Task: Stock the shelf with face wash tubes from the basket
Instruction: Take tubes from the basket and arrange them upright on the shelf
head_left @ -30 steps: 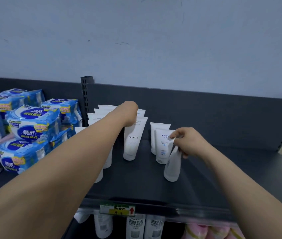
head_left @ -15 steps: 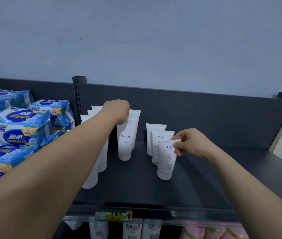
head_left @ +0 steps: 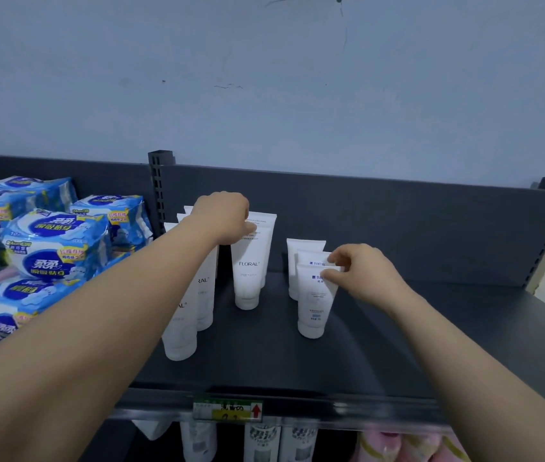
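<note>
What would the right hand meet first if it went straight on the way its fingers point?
The right hand points left and away, pinching the crimped top of the front blue-print tube. Going on, it would likely push that into the second tube just behind it; depth is unclear.

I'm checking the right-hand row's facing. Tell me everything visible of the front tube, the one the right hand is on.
The front tube is white, smooth plastic by its look, with a small blue logo near the top and faint print lower down. It stands upright on its cap on the dark shelf, flat crimped end up, close before two like tubes. The right hand pinches its upper right corner.
</note>
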Motion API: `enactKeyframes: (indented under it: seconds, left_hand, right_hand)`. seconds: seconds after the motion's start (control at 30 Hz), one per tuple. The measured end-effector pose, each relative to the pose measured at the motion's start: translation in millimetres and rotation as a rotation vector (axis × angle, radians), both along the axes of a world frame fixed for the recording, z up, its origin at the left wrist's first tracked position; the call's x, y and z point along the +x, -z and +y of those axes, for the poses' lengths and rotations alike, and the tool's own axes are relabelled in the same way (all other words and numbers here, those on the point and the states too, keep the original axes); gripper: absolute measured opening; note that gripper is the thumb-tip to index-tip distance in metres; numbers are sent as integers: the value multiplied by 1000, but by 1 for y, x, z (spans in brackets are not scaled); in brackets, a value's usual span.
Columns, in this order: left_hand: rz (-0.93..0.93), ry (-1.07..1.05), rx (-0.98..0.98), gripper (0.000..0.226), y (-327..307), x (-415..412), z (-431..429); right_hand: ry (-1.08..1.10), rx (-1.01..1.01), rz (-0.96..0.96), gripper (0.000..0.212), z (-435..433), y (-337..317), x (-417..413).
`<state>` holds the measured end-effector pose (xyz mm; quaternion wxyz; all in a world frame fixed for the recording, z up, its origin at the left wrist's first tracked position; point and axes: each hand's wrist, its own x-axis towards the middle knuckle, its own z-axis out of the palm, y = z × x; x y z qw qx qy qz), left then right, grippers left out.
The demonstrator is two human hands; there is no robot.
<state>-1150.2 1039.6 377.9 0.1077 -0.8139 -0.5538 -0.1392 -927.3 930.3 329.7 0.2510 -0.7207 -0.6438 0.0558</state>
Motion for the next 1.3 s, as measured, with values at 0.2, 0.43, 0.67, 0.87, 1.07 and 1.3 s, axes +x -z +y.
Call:
enactKeyframes:
  seconds: [0.2,0.43,0.67,0.87,1.07,1.3]
  left_hand:
    - [-29,45,68,34,-8,-11,-43]
    - [-116,-12,170,39,-16,-88,-126]
    - [-176,-269,205,47,9,-209,-198]
    - [-128,-552,124,45,59,-320,-267]
    - [-157,-733,-31,42,136,-418,-332]
    - [-259,-813,-349,39,266,-508,-368]
  right_hand:
    - [-75,167,-191,42,-14,-24,-28]
    - [-346,358,-273,39,-31,-50,-111]
    - [-688,502,-200,35,-44,-41,-240]
    - [-947,433,-217,35,-59,9,-361]
    - [-1137,315,-174,36,-87,86,-470]
    - [-1137,-72,-215,16,-101,208,-563]
